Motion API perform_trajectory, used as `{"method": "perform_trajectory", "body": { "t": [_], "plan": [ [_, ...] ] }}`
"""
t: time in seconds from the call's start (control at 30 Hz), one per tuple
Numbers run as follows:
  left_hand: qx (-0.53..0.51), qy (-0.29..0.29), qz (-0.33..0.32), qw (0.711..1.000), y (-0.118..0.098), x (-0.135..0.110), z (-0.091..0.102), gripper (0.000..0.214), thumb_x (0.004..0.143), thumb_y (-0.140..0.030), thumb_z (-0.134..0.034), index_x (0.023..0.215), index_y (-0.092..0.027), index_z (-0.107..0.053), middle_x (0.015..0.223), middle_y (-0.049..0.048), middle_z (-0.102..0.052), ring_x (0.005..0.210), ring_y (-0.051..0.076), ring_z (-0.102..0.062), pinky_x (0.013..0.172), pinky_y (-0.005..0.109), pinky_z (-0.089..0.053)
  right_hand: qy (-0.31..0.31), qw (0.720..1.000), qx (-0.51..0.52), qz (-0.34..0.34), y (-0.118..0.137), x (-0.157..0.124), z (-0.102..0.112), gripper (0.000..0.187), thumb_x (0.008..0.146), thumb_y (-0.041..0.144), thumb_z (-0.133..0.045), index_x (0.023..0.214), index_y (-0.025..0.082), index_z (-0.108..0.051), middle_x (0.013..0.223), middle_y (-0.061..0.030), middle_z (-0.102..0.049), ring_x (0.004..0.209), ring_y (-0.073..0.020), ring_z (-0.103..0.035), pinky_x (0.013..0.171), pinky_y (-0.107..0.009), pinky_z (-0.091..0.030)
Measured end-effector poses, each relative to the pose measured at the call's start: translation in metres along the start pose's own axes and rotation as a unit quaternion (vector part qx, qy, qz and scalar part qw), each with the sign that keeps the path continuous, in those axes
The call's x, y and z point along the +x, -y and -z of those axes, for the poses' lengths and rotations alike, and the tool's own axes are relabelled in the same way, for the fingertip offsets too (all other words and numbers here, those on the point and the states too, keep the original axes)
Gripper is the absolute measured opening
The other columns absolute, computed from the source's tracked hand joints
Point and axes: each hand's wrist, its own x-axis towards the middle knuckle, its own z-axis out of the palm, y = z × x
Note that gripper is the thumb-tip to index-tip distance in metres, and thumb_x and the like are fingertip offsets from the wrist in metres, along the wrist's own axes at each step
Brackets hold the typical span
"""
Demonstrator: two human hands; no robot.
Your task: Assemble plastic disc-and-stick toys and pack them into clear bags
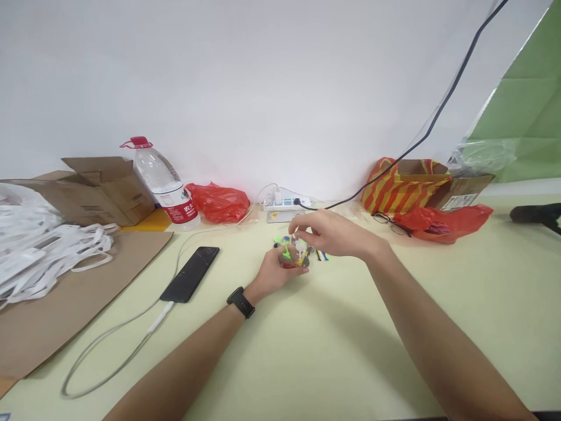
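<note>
Near the middle of the table, my left hand (276, 270) curls around a small cluster of colourful plastic pieces (301, 255) in green, yellow, blue and red, with clear and dark parts among them. Whether these are loose pieces in a clear container or one toy, I cannot tell. My right hand (326, 232) hangs just above the cluster, thumb and fingers bent together in a pinch. Anything between those fingertips is too small to make out. A small printed strip (322, 255) lies to the right of the cluster, partly under my right hand.
Behind my hands is a power strip (283, 202) with a dark cable. A phone (190, 273) on a charging cord lies left. Further left are a large bottle (169, 187), a cardboard box (100, 193) and white straps (48, 257). Red bags (445, 225) and a striped bag (381, 190) stand right.
</note>
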Motion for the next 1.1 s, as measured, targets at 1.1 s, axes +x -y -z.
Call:
{"method": "perform_trajectory", "body": {
  "t": [1.1],
  "plan": [
    [-0.096,0.040,-0.014,0.995,-0.013,-0.008,-0.015,0.052,0.071,-0.038,-0.092,0.114,-0.017,-0.071,0.104,0.0086,-0.077,0.089,0.022,-0.073,0.081,0.034,-0.060,-0.248,0.937,0.233,-0.080,-0.044,-0.061,-0.075,0.075,0.088,0.047,-0.074,0.151,0.030,-0.036,0.147,-0.0145,-0.049,0.120,-0.0266,-0.062,0.099,-0.045,-0.054]
  ]
}}
